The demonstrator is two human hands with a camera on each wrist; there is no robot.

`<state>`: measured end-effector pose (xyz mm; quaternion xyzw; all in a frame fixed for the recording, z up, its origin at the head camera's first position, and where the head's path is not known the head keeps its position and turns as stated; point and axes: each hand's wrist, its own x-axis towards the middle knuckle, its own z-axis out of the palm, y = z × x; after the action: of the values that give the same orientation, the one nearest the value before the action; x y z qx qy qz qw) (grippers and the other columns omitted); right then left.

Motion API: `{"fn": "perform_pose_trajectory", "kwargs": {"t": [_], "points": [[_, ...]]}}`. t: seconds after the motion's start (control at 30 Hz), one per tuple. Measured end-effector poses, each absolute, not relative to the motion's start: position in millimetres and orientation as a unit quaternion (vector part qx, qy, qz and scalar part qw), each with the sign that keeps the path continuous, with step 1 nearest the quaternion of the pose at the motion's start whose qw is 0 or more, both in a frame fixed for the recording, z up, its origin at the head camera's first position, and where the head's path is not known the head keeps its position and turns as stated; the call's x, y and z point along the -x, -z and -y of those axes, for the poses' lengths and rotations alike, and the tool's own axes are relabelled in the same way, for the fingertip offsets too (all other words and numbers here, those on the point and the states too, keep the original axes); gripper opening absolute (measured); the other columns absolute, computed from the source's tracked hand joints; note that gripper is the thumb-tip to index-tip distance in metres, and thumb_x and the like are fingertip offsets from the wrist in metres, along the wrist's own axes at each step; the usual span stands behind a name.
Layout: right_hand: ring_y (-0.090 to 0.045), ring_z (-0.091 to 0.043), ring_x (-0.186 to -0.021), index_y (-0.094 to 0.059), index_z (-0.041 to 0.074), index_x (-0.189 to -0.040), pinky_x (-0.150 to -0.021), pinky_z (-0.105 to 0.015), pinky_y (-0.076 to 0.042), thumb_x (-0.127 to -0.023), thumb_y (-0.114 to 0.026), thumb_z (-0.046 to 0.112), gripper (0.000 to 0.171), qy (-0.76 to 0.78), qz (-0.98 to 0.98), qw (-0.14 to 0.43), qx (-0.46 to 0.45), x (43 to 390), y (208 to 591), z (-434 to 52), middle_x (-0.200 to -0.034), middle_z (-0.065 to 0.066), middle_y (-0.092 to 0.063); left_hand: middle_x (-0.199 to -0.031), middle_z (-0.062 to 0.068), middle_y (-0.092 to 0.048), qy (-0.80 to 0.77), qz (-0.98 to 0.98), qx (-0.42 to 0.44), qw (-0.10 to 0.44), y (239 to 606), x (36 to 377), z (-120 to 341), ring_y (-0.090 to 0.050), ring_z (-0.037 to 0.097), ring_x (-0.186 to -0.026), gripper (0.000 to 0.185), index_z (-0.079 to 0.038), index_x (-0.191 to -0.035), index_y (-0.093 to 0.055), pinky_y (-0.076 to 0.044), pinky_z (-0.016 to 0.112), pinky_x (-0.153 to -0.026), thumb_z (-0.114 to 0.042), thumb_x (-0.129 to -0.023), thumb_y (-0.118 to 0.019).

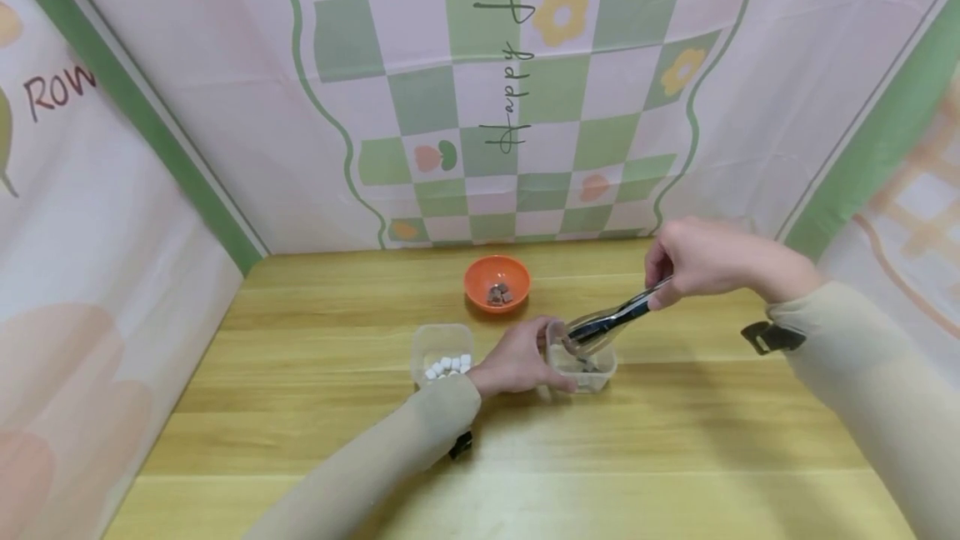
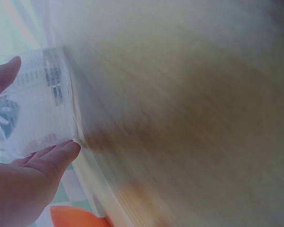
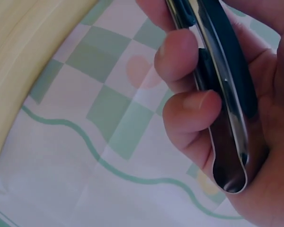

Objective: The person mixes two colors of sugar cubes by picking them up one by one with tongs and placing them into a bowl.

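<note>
My left hand [image 1: 521, 361] grips a small clear plastic container [image 1: 583, 363] standing on the wooden table; its thumb and fingers wrap the container's wall [image 2: 35, 101] in the left wrist view. My right hand [image 1: 693, 263] holds metal tongs [image 1: 611, 322] squeezed together, their tips dipping into that container, where a dark piece lies. The right wrist view has the tongs' handle end [image 3: 225, 109] clamped in my curled fingers. An orange bowl [image 1: 497, 282] with a few dark pieces sits behind.
A second clear container [image 1: 442, 354] with several white cubes stands just left of my left hand. Checkered cloth walls [image 1: 480, 90] close off the back and both sides. The wooden table [image 1: 525, 457] stretches toward me.
</note>
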<state>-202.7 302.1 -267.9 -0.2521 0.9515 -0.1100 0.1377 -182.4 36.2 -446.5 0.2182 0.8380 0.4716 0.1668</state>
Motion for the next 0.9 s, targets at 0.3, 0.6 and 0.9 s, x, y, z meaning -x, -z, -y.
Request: {"fn": "perform_pose_trajectory", "kwargs": {"t": [0.3, 0.6, 0.9], "points": [[-0.056, -0.013, -0.066, -0.073, 0.029, -0.074, -0.058, -0.036, -0.047, -0.076, -0.092, 0.03, 0.019, 0.043, -0.957, 0.132, 0.253, 203, 266, -286, -0.071, 0.013, -0.064, -0.136, -0.003, -0.065, -0.471, -0.839, -0.212, 0.173, 448, 182, -37, -0.061, 0.014, -0.123, 0.092, -0.012, -0.147, -0.057, -0.048, 0.033, -0.109, -0.02, -0.067, -0.102], [-0.055, -0.013, -0.069, -0.07, 0.03, -0.069, -0.058, -0.039, -0.047, -0.073, -0.093, 0.031, 0.024, 0.003, -0.96, 0.103, 0.26, 204, 264, -273, -0.07, 0.013, -0.062, -0.136, -0.004, -0.066, -0.471, -0.839, -0.212, 0.173, 448, 183, -37, -0.061, 0.013, -0.122, 0.09, -0.013, -0.145, -0.059, -0.048, 0.033, -0.109, -0.021, -0.067, -0.103], [-0.057, -0.016, -0.069, -0.064, 0.028, -0.066, -0.057, -0.048, -0.053, -0.07, -0.095, 0.027, 0.031, -0.051, -0.957, 0.061, 0.277, 197, 268, -258, -0.071, 0.012, -0.059, -0.136, -0.003, -0.065, -0.466, -0.843, -0.209, 0.171, 448, 183, -37, -0.061, 0.012, -0.121, 0.094, -0.011, -0.147, -0.057, -0.048, 0.032, -0.109, -0.021, -0.066, -0.103]]}}
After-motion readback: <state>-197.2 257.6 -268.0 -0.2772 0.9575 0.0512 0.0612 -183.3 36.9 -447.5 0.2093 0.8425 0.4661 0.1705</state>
